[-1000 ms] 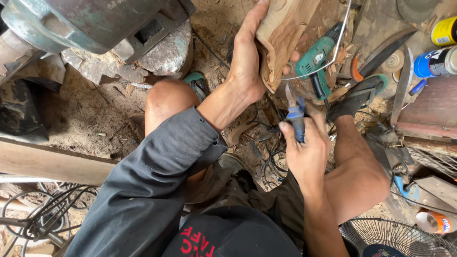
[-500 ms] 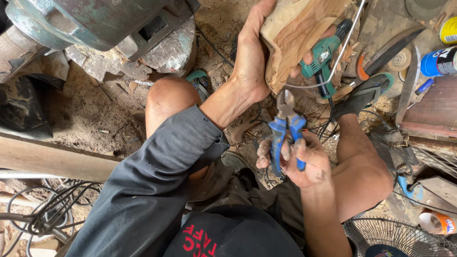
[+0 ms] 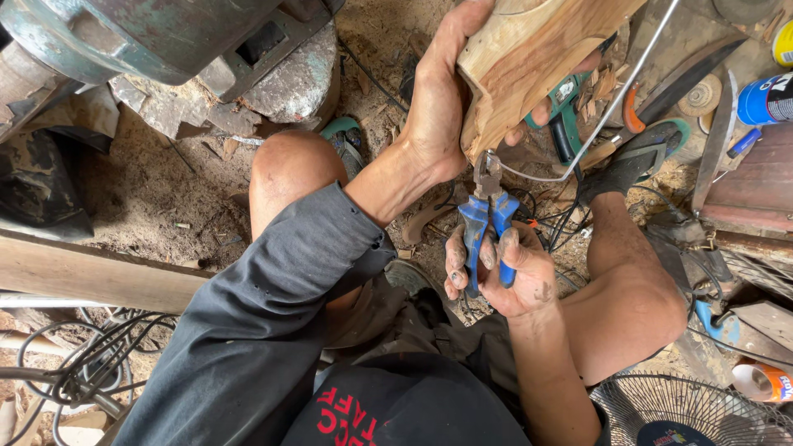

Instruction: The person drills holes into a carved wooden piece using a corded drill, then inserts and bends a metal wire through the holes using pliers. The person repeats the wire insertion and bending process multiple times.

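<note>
Blue-handled pliers (image 3: 487,223) sit in the right hand (image 3: 504,277), fingers wrapped round both grips, and that is what has changed: a second ago this hand was higher, close under the wood, with the tool half hidden; half a second ago it had dropped toward the lap; now the pliers have come back up so their steel nose meets the lower edge of the carved wooden block (image 3: 529,66). The nose looks nearly shut, though whether it pinches the wood or the thin wire (image 3: 615,116) running past it is hard to tell from this angle. At twelve o'clock from the pliers, the left hand (image 3: 438,99) is clamped round the block, palm on its left face, fingertips showing on the far side; that grip has barely shifted across the three views. So the work has moved from handling the tool to applying it at the block's bottom edge.

Further out, a green power drill (image 3: 566,116) lies on the sawdust floor (image 3: 157,190) at one o'clock behind the block. A sandalled foot (image 3: 632,161) rests at two o'clock. A fan grille (image 3: 694,413) sits at five o'clock, and a green-painted machine (image 3: 140,37) fills ten o'clock.
</note>
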